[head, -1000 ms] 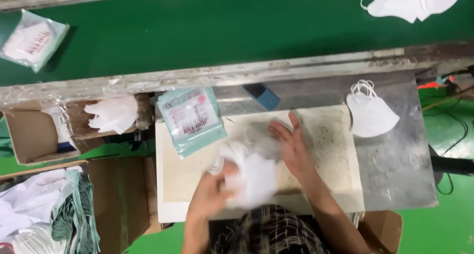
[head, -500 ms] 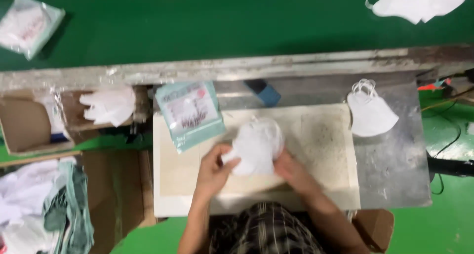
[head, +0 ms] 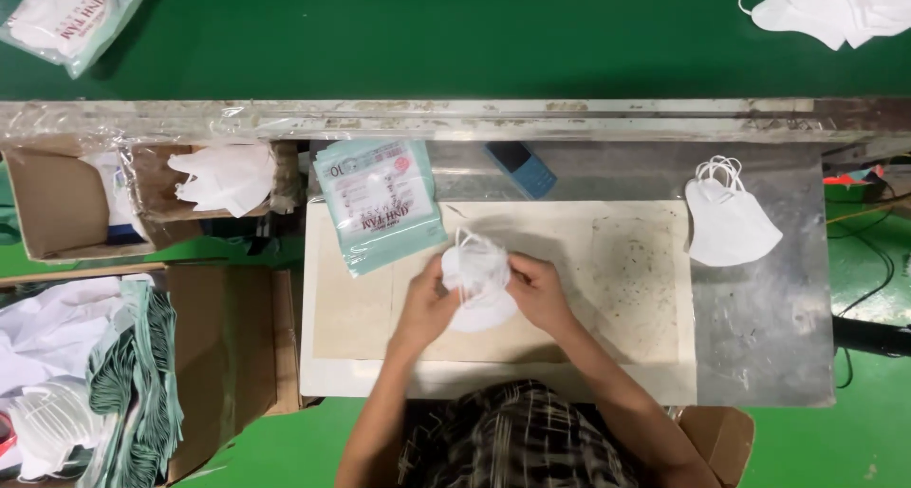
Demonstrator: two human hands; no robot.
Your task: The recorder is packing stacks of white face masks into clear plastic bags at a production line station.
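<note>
Left hand (head: pixel 429 301): fingers clenched on the left edge of the white face mask (head: pixel 477 281), pinching it from the side.
Right hand (head: pixel 538 290): fingers clenched on the right edge of the same mask, thumb on top.
White face mask: held between both hands, low over the beige work board (head: pixel 607 289), its ear loops sticking up at the top; it sits near the board's middle, a little left.
Beige work board: lies on the grey table (head: pixel 769 336), with speckled stains on its right part.
Teal packet (head: pixel 379 201): flat on the board's upper left corner, just beside the mask, tilted.
Blue phone (head: pixel 520 169): on the table just above the board.
Loose white mask (head: pixel 727 218): on the table right of the board, well apart from the hands.
Cardboard boxes (head: pixel 57 203): left of the board, holding white masks.
Green conveyor belt (head: pixel 427 32): beyond the board, carrying a bagged mask far left and white masks far right.
</note>
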